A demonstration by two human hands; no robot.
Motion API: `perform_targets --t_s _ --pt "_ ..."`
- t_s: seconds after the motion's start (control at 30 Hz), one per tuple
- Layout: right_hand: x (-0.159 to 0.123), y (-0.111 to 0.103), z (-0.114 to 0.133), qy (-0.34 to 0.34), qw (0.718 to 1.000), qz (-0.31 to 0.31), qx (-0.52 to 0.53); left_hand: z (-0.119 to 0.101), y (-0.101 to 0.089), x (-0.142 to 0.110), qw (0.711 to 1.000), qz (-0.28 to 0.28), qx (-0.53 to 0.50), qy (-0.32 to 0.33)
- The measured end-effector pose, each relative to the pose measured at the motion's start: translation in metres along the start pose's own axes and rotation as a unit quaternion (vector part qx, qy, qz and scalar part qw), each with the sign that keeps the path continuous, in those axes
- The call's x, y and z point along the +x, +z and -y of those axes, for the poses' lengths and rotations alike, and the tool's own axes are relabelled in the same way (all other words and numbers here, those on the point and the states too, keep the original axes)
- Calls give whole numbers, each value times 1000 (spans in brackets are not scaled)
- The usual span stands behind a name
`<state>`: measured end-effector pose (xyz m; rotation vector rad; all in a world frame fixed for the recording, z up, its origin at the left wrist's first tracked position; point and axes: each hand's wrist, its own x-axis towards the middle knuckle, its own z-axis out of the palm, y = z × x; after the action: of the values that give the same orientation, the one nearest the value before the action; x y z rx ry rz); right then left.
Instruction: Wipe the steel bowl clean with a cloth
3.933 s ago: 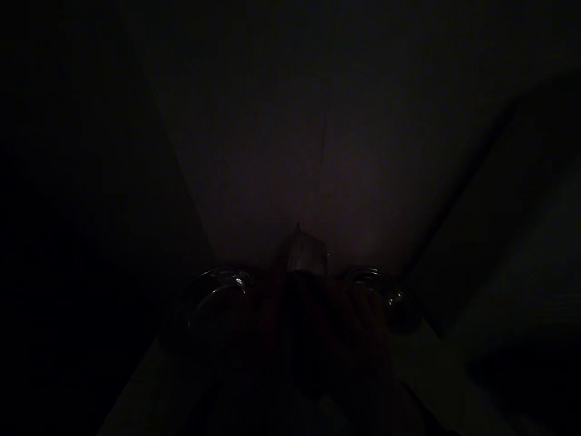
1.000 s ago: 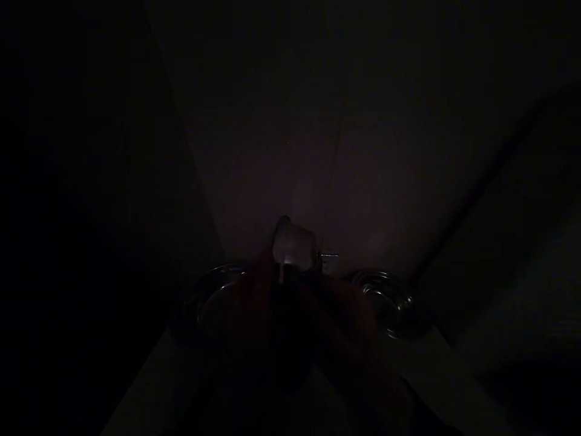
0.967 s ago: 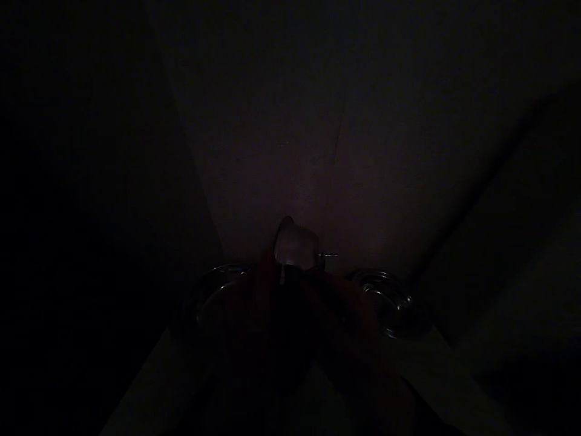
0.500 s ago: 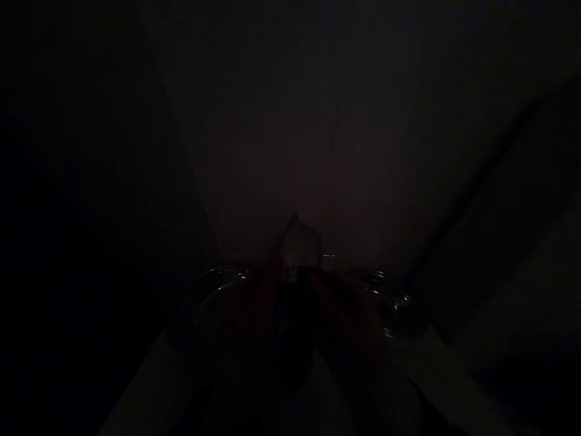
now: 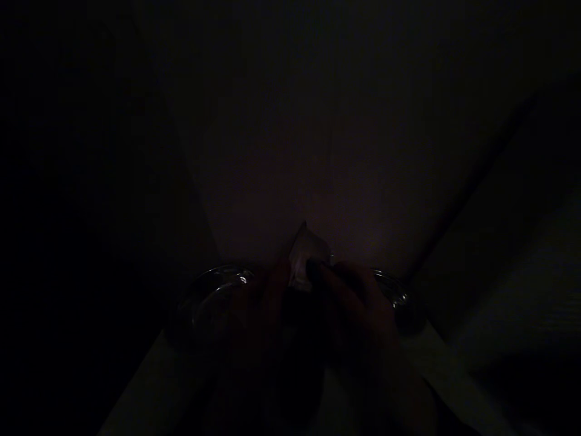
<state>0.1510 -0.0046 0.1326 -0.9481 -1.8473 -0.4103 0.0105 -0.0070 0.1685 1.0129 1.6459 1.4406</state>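
The view is very dark, so detail is scarce. A small pale, pointed-edged thing (image 5: pixel 312 247) stands between my two hands; I cannot make out its kind. My left hand (image 5: pixel 261 309) is closed at its left side, the fingers mostly lost in shadow. From the right, my right hand (image 5: pixel 363 303) reaches in, with its fingers bent and their dark tips against the pale thing's lower front. Below both hands everything is black.
A shiny round metal-looking bowl (image 5: pixel 215 284) stands at the left and a similar bowl (image 5: pixel 402 300) at the right, partly behind my right hand. Both are on a pale table (image 5: pixel 145 381). A pale wall-like surface (image 5: pixel 272 169) lies beyond.
The pale thing has shifted slightly right and turned a little. My right hand has moved slightly right and covers more of the right bowl. The picture is darker.
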Motion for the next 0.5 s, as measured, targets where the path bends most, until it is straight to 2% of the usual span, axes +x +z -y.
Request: perform_targets --t_s 0.2,0.3,0.5 --pt "-5 1 9 -51 998 1 -22 5 -3 3 999 12 -31 31" --pt "-4 1 9 -29 999 -1 -12 6 -5 4 999 4 -25 32" --pt "-4 1 6 18 1000 11 17 3 -3 1 999 25 -15 36"
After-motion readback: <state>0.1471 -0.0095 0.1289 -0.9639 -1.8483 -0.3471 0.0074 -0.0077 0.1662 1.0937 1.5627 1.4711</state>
